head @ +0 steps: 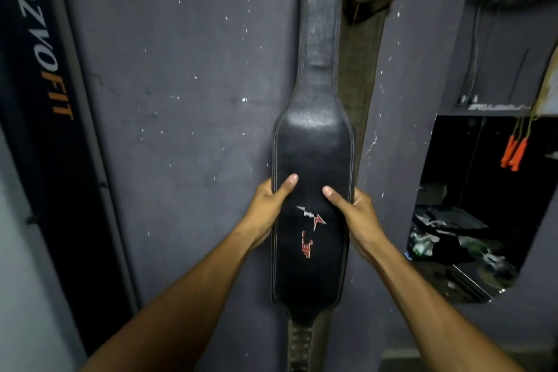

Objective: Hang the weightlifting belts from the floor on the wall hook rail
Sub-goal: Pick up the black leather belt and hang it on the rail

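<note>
Black leather weightlifting belt (312,160) looks stiff, heavy; left hand (270,211) and right hand (356,217) pinch its wide padded edges, a sound hold.

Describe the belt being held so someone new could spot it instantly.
On the speckled grey wall, right of the black banner with orange lettering, hangs a long black leather weightlifting belt, both hands gripping its wide padded middle. Unlike the olive checked cloth hanging beside it, it is glossy, stitched, with red-white logos.

We are in a gym storeroom: a leather weightlifting belt (312,166) hangs on the scuffed grey wall (187,100), beside a fitness-brand banner (45,69) and orange-handled skipping ropes (514,152).
</note>
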The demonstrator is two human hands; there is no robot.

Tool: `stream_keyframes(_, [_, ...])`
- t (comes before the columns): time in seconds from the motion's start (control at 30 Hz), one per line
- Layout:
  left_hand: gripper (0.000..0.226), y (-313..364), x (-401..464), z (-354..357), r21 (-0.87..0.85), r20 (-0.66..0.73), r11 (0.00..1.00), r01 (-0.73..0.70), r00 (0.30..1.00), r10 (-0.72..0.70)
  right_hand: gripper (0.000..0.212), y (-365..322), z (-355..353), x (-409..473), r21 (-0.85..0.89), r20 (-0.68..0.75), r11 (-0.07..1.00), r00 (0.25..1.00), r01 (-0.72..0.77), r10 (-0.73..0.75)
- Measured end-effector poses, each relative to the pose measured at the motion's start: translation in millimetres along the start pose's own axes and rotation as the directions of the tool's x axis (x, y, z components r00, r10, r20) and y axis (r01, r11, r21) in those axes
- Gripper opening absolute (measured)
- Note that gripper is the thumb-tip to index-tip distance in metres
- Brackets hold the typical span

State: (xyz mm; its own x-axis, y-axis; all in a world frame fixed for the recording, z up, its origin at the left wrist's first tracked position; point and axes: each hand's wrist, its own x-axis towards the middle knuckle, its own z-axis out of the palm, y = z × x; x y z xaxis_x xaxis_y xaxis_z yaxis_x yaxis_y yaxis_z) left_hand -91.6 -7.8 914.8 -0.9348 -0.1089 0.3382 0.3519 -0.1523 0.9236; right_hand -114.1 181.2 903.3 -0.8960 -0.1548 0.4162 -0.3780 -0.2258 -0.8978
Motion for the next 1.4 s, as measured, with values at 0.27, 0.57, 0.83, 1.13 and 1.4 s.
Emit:
stream_keyframes(0.27, [0.067,-104.8,-78.2,-18.0,0.094,0.085,0.98,0.177,0.979,-0.185,0.063,69.9,-24.7,-54.7,-0.16,0.041,0.974,0.985,-0.16,0.169])
stream_keyframes(0.57, [0.025,-110.6,-113.5,-6.7,0.005,-0.007,0.956,0.292,0.956,-0.292,0.041,91.1,-24.8,-103.1,-0.047,-0.153,0.986,0.977,-0.157,0.149])
stream_keyframes(0.83, [0.033,-166.8,-201.2,-18.2,0.294,0.128,0.822,0.488,0.832,-0.539,0.045,104.5,-58.8,-166.0,-0.127,0.173,0.888,0.871,-0.443,0.459])
stream_keyframes(1.13, [0.031,-185.0,-240.0,-11.2,0.252,-0.046,0.847,0.468,0.88,-0.473,0.009,129.6,-57.6,-209.5,-0.279,0.053,0.853,0.88,-0.441,0.472])
stream_keyframes(1.4, [0.031,-206.6,-316.3,1.8,0.469,-0.161,0.709,0.526,0.841,-0.517,0.044,190.6,-71.5,-286.6,-0.451,0.027,0.677,0.749,-0.582,0.662])
